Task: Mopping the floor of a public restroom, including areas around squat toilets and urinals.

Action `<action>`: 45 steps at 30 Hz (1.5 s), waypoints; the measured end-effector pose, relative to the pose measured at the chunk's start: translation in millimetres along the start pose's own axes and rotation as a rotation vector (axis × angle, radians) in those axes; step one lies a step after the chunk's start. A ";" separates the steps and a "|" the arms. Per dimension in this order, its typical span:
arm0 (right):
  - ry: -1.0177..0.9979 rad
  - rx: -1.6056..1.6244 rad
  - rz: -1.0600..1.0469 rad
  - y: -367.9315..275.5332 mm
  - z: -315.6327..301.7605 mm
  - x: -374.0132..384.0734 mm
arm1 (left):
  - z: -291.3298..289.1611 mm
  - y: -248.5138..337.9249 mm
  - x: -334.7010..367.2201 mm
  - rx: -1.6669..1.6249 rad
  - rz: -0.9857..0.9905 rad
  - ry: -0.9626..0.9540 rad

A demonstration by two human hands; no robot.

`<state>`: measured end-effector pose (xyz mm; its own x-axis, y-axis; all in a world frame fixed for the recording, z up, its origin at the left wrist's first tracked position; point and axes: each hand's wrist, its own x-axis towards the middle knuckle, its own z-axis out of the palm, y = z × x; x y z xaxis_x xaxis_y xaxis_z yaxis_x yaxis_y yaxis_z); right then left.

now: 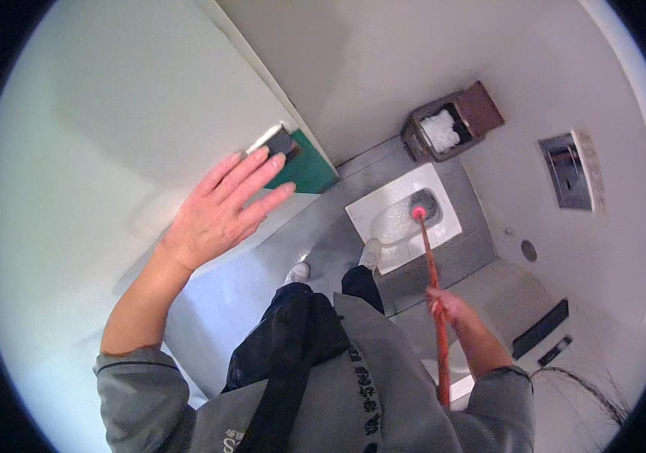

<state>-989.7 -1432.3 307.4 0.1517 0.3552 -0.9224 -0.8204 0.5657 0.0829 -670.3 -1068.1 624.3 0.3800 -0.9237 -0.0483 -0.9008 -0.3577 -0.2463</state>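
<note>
My left hand [221, 205] is open, its fingers stretched out flat beside the dark latch [281, 143] near the edge of a pale door [112, 121]. The fingertips overlap the latch; whether they press on it I cannot tell. In my right hand [451, 306], closed around it, is a long red stick [430, 257]. The stick slants down into a white squat toilet [447, 189]. Its bright pinkish-red lower end sits at the dark drain opening, and what lies beneath that end is hidden. Water shows in the bowl.
A brown bin [417, 145] with its lid up holds white paper in the far corner. On the right wall are a recessed metal panel [567, 172] and a dark wall fixture [540, 329]. My white shoes [370, 254] are on the grey floor beside the toilet.
</note>
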 end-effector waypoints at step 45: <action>0.046 0.614 -0.319 190.6 101.2 25.3 | 27.6 -22.3 -9.9 -0.417 0.087 0.419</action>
<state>-1086.5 -1240.2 338.0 0.2986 0.0775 -0.9512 -0.2767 0.9609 -0.0086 -648.1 -1047.2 603.6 0.2622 -0.8973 0.3552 -0.9636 -0.2238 0.1460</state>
